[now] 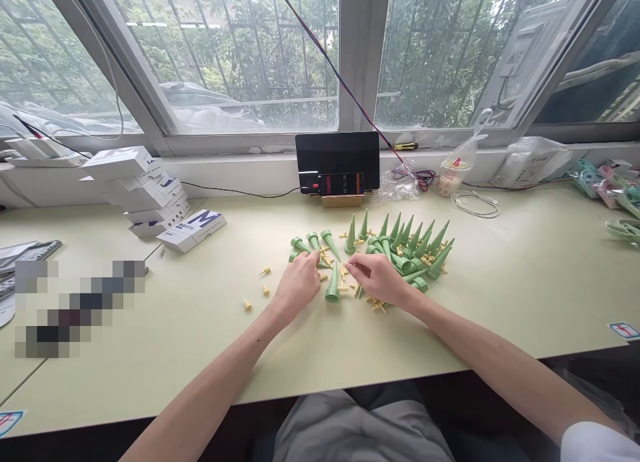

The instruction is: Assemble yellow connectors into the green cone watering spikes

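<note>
My left hand [299,280] is closed over the left group of green plastic cone spikes [329,242], fingertips down; whatever it grips is hidden. My right hand [379,275] has thumb and fingers pinched at the left edge of the larger pile of green spikes [403,262]. Small yellow T-shaped plastic pieces [343,273] lie right by its fingertips, and I cannot tell whether one is held. Between both hands a single green spike [333,285] points away from me, its open ridged cap toward me. More yellow pieces [379,305] lie below the right hand.
A few yellow pieces [265,289] lie left of my left hand. Behind, a phone [342,184] leans against a black tablet [337,154]. White boxes [145,192] are stacked at left. A bagged cup [453,175] and a white cable [475,205] are at back right.
</note>
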The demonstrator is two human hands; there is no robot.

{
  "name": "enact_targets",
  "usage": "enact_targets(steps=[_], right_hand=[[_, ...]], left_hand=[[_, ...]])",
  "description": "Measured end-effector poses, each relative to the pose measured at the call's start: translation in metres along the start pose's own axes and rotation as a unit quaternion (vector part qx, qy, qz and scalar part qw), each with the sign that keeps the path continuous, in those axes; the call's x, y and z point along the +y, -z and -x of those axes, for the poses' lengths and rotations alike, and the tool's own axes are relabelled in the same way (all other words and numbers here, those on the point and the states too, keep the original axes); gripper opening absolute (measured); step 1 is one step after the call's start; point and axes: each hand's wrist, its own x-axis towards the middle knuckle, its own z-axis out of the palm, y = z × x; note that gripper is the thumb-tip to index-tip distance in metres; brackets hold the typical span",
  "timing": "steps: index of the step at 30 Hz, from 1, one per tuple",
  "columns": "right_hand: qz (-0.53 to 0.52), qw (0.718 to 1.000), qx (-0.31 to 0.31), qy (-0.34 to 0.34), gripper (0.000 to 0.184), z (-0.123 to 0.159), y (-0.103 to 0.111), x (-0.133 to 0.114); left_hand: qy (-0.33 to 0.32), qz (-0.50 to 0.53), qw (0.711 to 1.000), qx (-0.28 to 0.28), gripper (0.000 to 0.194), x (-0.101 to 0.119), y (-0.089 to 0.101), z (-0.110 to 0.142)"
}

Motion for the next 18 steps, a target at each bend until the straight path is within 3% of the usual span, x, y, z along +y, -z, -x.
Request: enact_targets(steps=[18], right_hand=[[0.012,0.999,-0.035,0.011,0.025,0.0011,-0.0010,0.0038]], left_hand=[[-0.035,0.061,0.997,0.040,0.020,-0.0008,-0.0040,-0.0014]])
